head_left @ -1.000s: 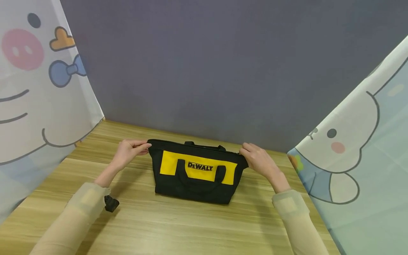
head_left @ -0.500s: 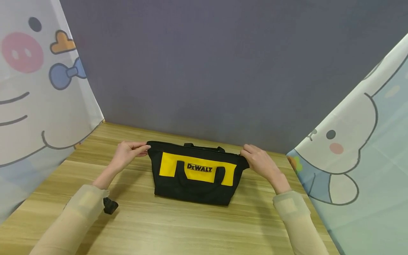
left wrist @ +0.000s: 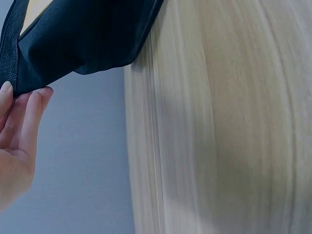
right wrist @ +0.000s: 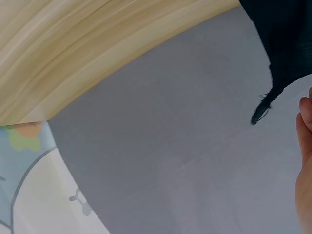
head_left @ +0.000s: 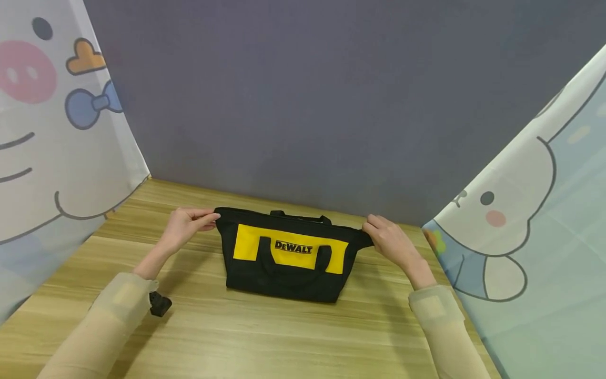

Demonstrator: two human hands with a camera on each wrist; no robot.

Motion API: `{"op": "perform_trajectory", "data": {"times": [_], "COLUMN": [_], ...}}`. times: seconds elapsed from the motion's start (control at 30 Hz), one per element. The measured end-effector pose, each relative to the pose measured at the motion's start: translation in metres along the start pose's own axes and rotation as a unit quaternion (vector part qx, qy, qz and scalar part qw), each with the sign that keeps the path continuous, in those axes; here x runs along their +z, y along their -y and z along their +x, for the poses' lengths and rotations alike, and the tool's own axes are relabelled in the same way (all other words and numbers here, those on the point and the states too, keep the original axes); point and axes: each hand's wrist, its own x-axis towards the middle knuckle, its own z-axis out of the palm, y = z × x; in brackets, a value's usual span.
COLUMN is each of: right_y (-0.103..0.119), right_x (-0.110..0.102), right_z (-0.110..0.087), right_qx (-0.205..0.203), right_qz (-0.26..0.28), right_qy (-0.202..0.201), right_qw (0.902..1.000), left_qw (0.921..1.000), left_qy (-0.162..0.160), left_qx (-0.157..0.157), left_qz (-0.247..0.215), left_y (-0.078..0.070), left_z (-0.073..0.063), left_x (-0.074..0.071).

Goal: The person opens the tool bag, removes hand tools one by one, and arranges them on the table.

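Note:
A black and yellow tool bag point(head_left: 289, 284) stands upright on the wooden table, its lettered front towards me. At the bag's upper left corner my left hand point(head_left: 182, 229) pinches the black fabric between thumb and fingers. The left wrist view shows that grip beside the zip: thumb on one side, fingers point(left wrist: 29, 117) on the other. My right hand point(head_left: 389, 239) grips the opposite upper corner, which sticks out beneath the fingers. The right wrist view catches only part of that hand point(right wrist: 304, 161), near the bag's dark end point(right wrist: 287, 44). A strap handle point(head_left: 267, 255) hangs down the front.
Behind the bag rises a grey panel point(head_left: 303, 105), close to the table's back edge. Cartoon-printed cloth walls flank the wooden table point(head_left: 246, 337), a left one point(head_left: 47, 173) and a right one point(head_left: 563, 221). A small black block point(head_left: 160, 304) shows at the left cuff.
My right hand has shifted slightly right, drawing the bag's upper right corner outward. The left hand keeps its pinch on the left corner. The head view has shifted a little.

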Motion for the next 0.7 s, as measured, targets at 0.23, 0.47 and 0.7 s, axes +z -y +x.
{"op": "perform_trajectory", "data": {"times": [0.23, 0.47, 0.7], "right_y": [-0.002, -0.001, -0.004], "right_x": [-0.002, 0.000, -0.001], "right_z": [-0.009, -0.010, -0.018], "right_qx": [0.005, 0.014, 0.029], "right_qz": [-0.006, -0.006, -0.001], "right_qy": [0.005, 0.006, -0.004], "right_qw": [1.0000, 0.9999, 0.9996], "left_qw": [1.0000, 1.0000, 0.9999], "left_qy": [0.000, 0.001, -0.001], "left_qx": [0.006, 0.003, 0.010], "left_qz": [0.006, 0.005, 0.008], "left_y": [0.000, 0.002, 0.000], "left_z": [0.000, -0.002, -0.001], "left_x": [0.000, 0.000, 0.000]}}
